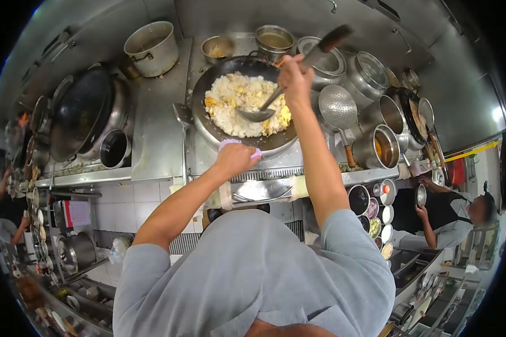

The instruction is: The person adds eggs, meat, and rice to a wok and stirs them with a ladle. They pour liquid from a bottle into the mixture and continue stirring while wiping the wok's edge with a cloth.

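A dark wok (199, 92) holds a heap of white rice mixed with yellow egg (236, 95). My right hand (296, 77) is closed round the handle of a ladle (258, 115), whose bowl rests in or just over the rice. The handle's dark end rises past my fist to the upper right. At the wok's near rim my left hand (235, 159) is closed on a pinkish-purple cloth (230, 142), pressed against the edge. What part of the wok lies under the cloth is hidden.
A perforated skimmer (337, 108) and metal pots (378, 146) stand right of the wok. Left are a spatula (183, 114), a large pot (152, 49) and a big black wok (81, 115). Ingredient tubs (375, 227) sit near my right elbow. Another person (433, 210) holds a bowl at right.
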Tool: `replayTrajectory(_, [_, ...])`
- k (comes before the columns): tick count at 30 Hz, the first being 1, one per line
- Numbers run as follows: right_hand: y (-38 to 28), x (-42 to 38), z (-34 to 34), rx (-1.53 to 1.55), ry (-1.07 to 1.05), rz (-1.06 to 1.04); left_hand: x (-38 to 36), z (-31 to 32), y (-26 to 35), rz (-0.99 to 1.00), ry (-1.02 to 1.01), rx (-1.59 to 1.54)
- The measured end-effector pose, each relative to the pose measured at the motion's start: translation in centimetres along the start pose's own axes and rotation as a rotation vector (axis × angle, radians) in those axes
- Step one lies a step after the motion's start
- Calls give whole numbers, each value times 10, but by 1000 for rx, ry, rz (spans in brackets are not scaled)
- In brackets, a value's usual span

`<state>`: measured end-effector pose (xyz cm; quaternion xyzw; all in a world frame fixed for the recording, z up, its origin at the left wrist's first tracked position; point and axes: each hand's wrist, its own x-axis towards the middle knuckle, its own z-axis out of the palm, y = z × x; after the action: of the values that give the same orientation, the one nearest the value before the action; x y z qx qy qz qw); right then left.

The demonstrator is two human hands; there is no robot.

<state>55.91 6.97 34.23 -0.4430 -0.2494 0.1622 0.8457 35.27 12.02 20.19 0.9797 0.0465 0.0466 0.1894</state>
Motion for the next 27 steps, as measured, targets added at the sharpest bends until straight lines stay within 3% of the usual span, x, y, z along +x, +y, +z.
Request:
replayTrajectory(2, [-12,-32,3,-29,-11,-60,-10,1,6,12,60,3])
replayTrajectory(4, [47,-29,-17,-104,10,-98,-8,18,2,55,189,7])
replayTrajectory(6, [81,-20,-46,-97,-46,-105,-31,45,-1,9,156,15])
replayTrajectory(7, [64,-14,-43,-38,-47,-101,-39,47,0,-5,143,22])
replayTrajectory(11, [-39,-17,-11,89,35,-122,-106,3,20,244,382,22])
replayTrajectory(12, [-46,-24,-7,62,43,-133,-95,3,19,109,182,1])
replayTrajectory(15, [-7,-53,-12,-73,108,-178,-44,21,8,97,302,-16])
replayTrajectory(17, [43,-55,-41,-66,-102,-84,-37,54,1,117,368,-41])
replayTrajectory(20, [15,-32,-41,92,-35,-91,-124,70,-2,125,390,111])
replayTrajectory(23, [-35,-40,-22,56,14,-138,-126,-1,22,174,301,88])
replayTrajectory(24, [-41,-48,-17,15,-7,-190,-107,-5,19,89,210,48])
replayTrajectory(27, [-4,-76,-17,-99,78,-208,-45,16,-1,155,304,-17])
